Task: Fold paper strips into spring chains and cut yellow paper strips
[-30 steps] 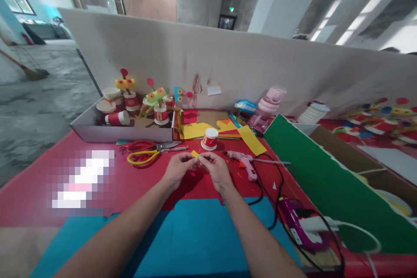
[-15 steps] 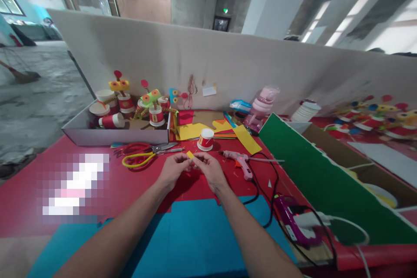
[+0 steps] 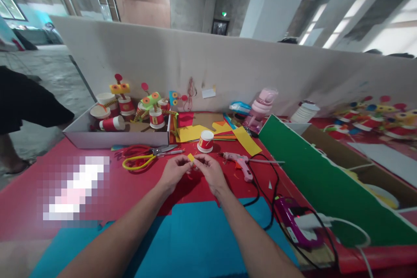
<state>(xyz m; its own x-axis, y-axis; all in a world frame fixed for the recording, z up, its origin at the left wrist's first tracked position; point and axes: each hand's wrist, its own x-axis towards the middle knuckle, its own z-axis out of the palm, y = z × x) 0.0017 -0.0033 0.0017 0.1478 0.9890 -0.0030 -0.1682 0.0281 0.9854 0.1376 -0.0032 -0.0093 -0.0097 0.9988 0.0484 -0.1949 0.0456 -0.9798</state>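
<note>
A small yellow piece of paper is pinched between the fingertips of my left hand and my right hand. Both hands are closed on it, low over the red tabletop. Just beyond them an upside-down paper cup, white with a red band, stands on the table. Yellow-handled scissors lie to the left of my left hand. A pink glue gun with a glue stick in its back rests to the right of my right hand.
A white box at the left holds cup figures with paper heads. Yellow paper sheets lie behind the cup. At right stand a green-sided box and a purple power strip with cables. A person's dark shorts show at far left.
A person has come into view at the far left, beside the white box. My hands keep their pinch on the yellow paper with barely any movement. The view has tilted slightly.
</note>
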